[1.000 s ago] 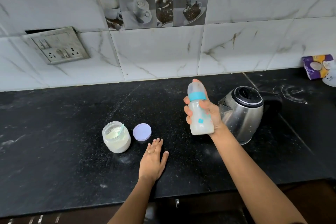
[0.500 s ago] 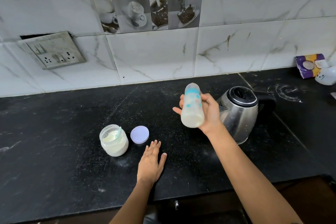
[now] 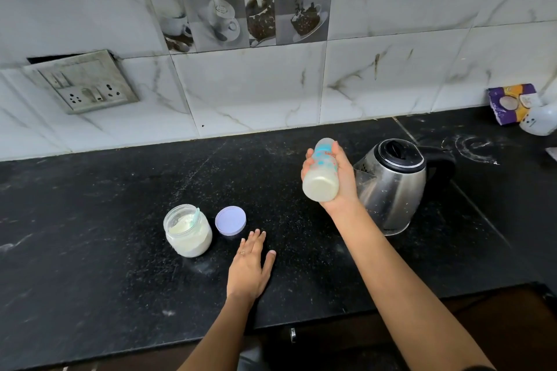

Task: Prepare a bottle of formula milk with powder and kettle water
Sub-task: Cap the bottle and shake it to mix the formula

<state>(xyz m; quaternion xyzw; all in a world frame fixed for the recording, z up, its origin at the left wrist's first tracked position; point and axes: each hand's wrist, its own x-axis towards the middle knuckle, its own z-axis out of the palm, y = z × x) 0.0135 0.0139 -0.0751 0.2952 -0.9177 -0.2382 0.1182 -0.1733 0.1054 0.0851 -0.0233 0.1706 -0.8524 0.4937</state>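
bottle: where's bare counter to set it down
Bare counter lies between the left hand and the kettle, nearest the bottle, and widely left of the powder jar. Crowded: jar, lid and left hand sit close together.

The jar (image 3: 187,230) stood on the surface (image 3: 90,250) left of centre, with a scoop (image 3: 196,215) in it. A lid (image 3: 230,220) lay just right of the jar, apart from it. The left hand (image 3: 247,268) rested flat on the surface, below and right of the lid. Right of centre, the right hand (image 3: 340,181) held the bottle (image 3: 321,172) tilted above the surface, before the left side of the kettle (image 3: 394,187). A packet (image 3: 509,102) sat at the far right against the wall (image 3: 256,93). A socket plate (image 3: 81,81) hung on the wall at the upper left.
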